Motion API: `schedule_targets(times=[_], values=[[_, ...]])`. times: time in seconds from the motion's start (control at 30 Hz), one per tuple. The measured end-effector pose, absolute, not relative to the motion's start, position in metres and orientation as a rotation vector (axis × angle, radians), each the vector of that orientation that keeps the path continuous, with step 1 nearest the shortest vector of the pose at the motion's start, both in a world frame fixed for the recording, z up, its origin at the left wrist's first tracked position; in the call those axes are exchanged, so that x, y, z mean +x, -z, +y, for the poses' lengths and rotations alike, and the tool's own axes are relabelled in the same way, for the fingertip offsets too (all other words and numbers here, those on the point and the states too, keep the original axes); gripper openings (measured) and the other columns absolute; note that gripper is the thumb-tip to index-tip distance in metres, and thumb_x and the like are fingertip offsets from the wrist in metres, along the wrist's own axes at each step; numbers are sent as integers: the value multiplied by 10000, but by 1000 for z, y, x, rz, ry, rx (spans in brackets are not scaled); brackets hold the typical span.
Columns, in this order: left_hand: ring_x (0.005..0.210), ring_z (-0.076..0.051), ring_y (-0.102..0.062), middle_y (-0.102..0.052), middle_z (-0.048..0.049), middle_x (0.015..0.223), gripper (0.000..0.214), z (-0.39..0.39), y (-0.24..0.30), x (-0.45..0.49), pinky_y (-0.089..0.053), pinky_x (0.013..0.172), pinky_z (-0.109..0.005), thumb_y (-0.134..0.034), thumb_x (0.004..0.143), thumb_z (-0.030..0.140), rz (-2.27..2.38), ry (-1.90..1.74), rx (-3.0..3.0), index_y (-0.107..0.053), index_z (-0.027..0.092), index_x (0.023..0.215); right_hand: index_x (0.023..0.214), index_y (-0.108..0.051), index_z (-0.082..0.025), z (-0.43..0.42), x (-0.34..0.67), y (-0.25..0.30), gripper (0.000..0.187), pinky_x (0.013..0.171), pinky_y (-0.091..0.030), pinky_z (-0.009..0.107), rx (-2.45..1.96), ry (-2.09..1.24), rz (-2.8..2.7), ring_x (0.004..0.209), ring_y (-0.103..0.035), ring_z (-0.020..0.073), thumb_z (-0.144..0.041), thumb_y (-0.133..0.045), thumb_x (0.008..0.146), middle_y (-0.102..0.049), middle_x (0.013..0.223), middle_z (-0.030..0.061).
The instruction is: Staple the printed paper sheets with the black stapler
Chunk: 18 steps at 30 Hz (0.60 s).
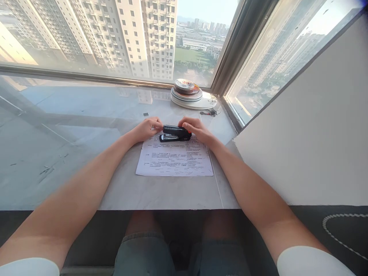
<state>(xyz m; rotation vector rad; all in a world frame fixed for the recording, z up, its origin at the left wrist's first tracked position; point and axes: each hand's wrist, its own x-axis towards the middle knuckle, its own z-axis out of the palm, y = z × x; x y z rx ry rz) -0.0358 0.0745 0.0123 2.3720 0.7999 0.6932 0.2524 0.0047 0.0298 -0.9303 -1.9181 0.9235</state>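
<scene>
A black stapler lies across the upper part of a printed sheet of paper, its jaws apart toward the left. My right hand is closed around the stapler's rear end, with the thumb along its near side. At the stapler's front end, my left hand has its fingers pinched together. Whether these fingertips grip the stapler's nose or something small beside it I cannot make out. Both hands partly cover the sheet's upper edge.
Stacked plates stand by the window corner, with keys in front of them. A small dark piece lies beyond my left hand. The white wall bounds the marble ledge on the right.
</scene>
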Motion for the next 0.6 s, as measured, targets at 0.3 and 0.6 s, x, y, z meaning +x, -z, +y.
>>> schedule_targets(times=[0.3,0.6], values=[[1059,-268,-663,-707,-109,1096,346,71,-19,-35,-510,1029,-425,-565,963,346,841,-686,2309,-848,200,1098,997,-636,-219,2,255,-32,312,769,-412,352,-972,-985,-1916,744,-444,196,-205,-450,746,-530,820,4],[992,-229,-641,-749,-89,1076,360,78,-17,-39,-516,983,-397,-540,940,286,856,-781,2128,-830,202,1136,996,-601,-234,5,251,-30,257,821,-438,375,-918,-897,-2050,822,-480,207,-194,-423,816,-594,954,29]])
